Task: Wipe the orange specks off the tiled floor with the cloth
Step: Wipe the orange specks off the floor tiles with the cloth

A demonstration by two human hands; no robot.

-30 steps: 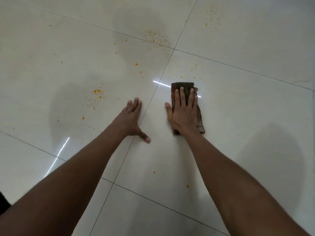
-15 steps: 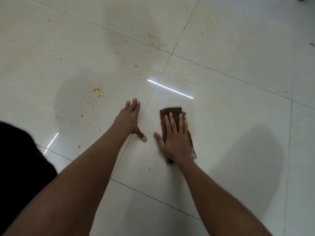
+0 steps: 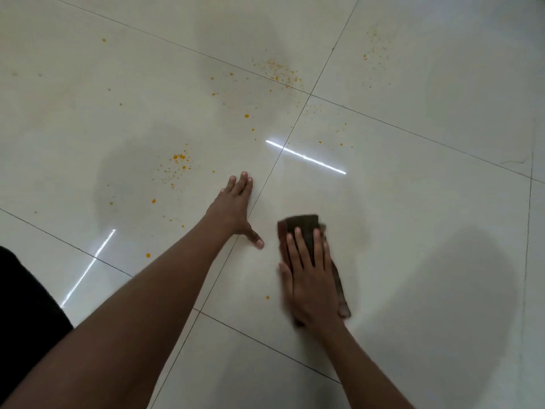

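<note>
head view: the right hand (image 3: 312, 278) lies flat, fingers straight and a little spread, pressing the dark cloth (image 3: 305, 228) against the floor (image 3: 427, 216). the cloth shows past the fingertips as a squarish folded edge, and a narrow strip of it runs along the outer side of the hand down to the wrist; the hand and cloth are slightly blurred. the left hand (image 3: 236, 206) is just left of the cloth, apart from it, palm down on the floor with fingers straight and together and the thumb stuck out toward the cloth. a grout line (image 3: 265, 187) passes between that hand's fingers and the cloth and runs on under the left wrist.

one orange speck (image 3: 267, 297) sits just left of the cloth, near the right thumb. a dense cluster of specks (image 3: 178, 160) lies well left of the cloth, beyond the left hand, with loose ones nearer the camera. another cluster (image 3: 277, 70) lies far above the cloth by a tile corner, and a faint scatter (image 3: 373, 54) lies farther up to the right. a bright streak of reflected light (image 3: 306, 157) lies above the cloth. right of the cloth the tiles are bare and glossy, crossed only by grout lines and soft shadow. a black shape (image 3: 23, 305) fills the lower left edge, well left of the cloth.
</note>
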